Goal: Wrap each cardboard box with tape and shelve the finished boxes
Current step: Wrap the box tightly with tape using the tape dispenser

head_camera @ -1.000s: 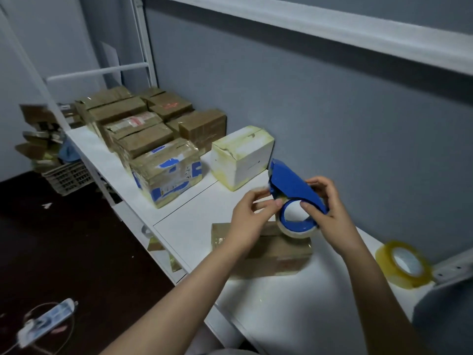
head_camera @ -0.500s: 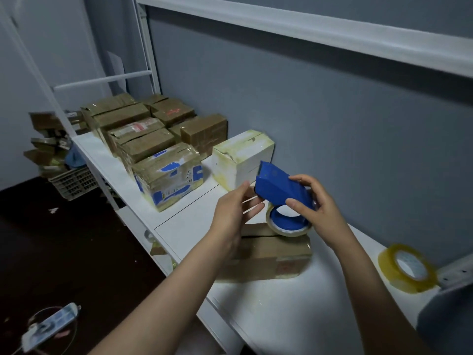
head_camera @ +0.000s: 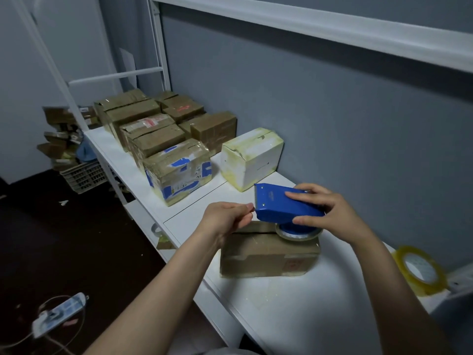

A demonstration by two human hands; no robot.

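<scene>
White worktop (head_camera: 294, 311) along a grey wall (head_camera: 332, 124), running 10 to 5 o'clock; dark floor (head_camera: 76, 239) at 8 o'clock, white rail (head_camera: 332, 24) overhead. At centre, flat on the worktop, a cardboard box (head_camera: 266, 254), long axis 9 to 3 o'clock, near the front edge. Right grip (head_camera: 330, 213) wrapped round the blue tape dispenser (head_camera: 279, 203) just over the box's 3 o'clock end, toothed edge pointing to 10 o'clock. Left grip (head_camera: 225, 219) narrow, fingertips pinched at those teeth. Taped boxes (head_camera: 158, 134) in rows at 10 o'clock, white box (head_camera: 252, 157) at 12, yellow tape roll (head_camera: 419, 271) at 4. Bare worktop toward 6 o'clock.
</scene>
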